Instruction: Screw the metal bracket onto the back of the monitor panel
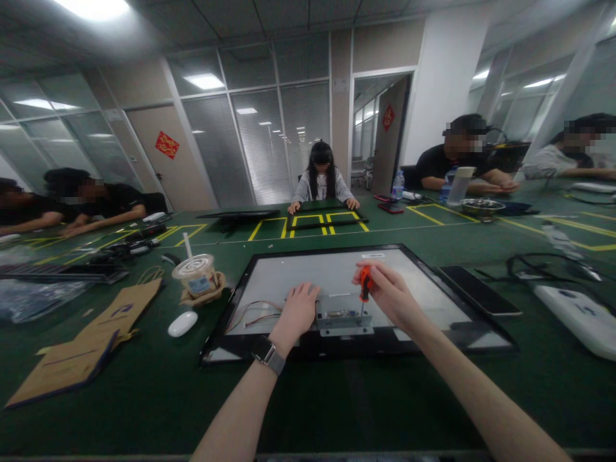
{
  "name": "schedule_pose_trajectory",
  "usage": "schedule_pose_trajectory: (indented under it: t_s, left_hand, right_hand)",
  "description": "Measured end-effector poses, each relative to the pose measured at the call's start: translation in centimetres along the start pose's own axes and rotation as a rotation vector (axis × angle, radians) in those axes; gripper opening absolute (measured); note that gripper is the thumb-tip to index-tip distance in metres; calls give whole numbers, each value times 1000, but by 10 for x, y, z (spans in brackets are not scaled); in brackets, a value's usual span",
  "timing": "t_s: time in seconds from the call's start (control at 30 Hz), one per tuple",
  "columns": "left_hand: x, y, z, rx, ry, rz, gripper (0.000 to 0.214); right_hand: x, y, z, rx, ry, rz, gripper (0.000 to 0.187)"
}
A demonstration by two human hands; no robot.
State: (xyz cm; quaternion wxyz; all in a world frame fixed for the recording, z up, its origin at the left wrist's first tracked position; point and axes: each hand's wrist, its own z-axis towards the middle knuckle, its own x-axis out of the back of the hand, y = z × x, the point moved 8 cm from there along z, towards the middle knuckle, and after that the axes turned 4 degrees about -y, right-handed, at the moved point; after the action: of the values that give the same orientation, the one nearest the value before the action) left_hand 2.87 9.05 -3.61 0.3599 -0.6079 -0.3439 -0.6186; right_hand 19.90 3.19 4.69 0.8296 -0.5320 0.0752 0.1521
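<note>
A flat display panel in a black frame (pixel 226 314) lies face down on the green table right in front of me. A small metal board cover (pixel 344 314) sits near its front edge, with thin wires (pixel 250 314) running off to the left. My left hand (pixel 297 311) rests flat on the panel beside the cover, fingers stretched out; a watch is on that wrist. My right hand (pixel 392 295) is closed round an orange-handled screwdriver (pixel 365 283), held upright with its tip down on the cover.
A plastic cup with a straw (pixel 197 274), a white mouse (pixel 182 323) and a flattened paper bag (pixel 91 340) lie left of the panel. A dark tablet (pixel 479 290) and a white device (pixel 577 314) lie to the right. Several other people sit round the table.
</note>
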Motion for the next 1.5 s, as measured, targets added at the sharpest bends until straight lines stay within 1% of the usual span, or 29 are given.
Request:
schedule_pose_trajectory:
  t_s: [0.07, 0.17, 0.33, 0.5, 0.6, 0.7, 0.77, 0.83, 0.97, 1.17, 1.23, 1.37, 1.43, 1.5]
  left_hand:
    - [0, 0, 0, -4, 2, 3, 53]
    - [-1, 0, 1, -4, -3, 7, 54]
    - [-3, -2, 2, -3, -3, 1, 54]
    - [-2, -2, 1, -9, 18, -3, 52]
    - [-2, -2, 1, -4, 16, 1, 53]
    - [-2, -1, 1, -5, 4, -1, 53]
    - [-2, -1, 1, -1, 0, 0, 53]
    - [-2, -1, 1, 5, -5, -1, 53]
    - [-1, -1, 0, 7, -12, -5, 53]
    - [-1, 0, 1, -8, 6, 11, 54]
    - [-2, -1, 1, -9, 13, 13, 54]
    - [-2, -2, 1, -1, 8, 15, 54]
    - [-1, -1, 0, -3, 6, 15, 53]
    - [0, 0, 0, -5, 2, 13, 54]
  right_hand:
    - [-4, -2, 0, 36, -9, 28, 27]
    - [-1, -4, 0, 93, 36, 22, 24]
    - [10, -4, 2, 109, 100, -31, 27]
    - [10, -7, 0, 120, 117, -113, 25]
    - [10, -6, -1, 87, 106, -140, 22]
    - [9, -3, -1, 58, 66, -164, 27]
    - [8, -2, -1, 71, 30, -195, 32]
    - [7, -3, -1, 113, 9, -228, 31]
    - [8, -5, -1, 184, 32, -238, 25]
    - [14, -8, -1, 170, 91, -271, 15]
    - [16, -6, -1, 148, 80, -273, 17]
    - [14, -2, 0, 99, 33, -277, 28]
    - [12, -3, 0, 118, 22, -269, 27]
    - [10, -5, 0, 147, 18, -250, 22]
